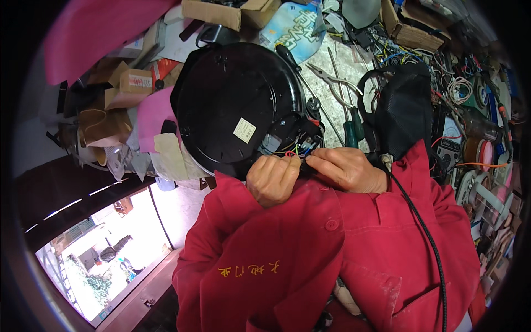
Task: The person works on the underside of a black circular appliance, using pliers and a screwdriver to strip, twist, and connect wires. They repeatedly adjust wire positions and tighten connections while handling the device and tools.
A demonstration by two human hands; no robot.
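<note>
A round black appliance (221,99), with a pale label on its flat face, lies on the bench before me. Its near right part is uncovered, showing thin coloured wires (296,148) and small parts. My left hand (274,178) is closed at this opening, its thumb and forefinger pinched at a small red wire (290,154). Close beside it, my right hand (348,169) is also closed, fingertips pressed together at the wires. What the right fingertips hold is hidden.
Pliers (332,83) and screwdrivers with green handles (354,130) lie right of the appliance. Beyond them is a black bag (406,105). Tangled wires and parts crowd the right side. Cardboard boxes (108,130) stand left. A black cord (423,221) runs over my right sleeve.
</note>
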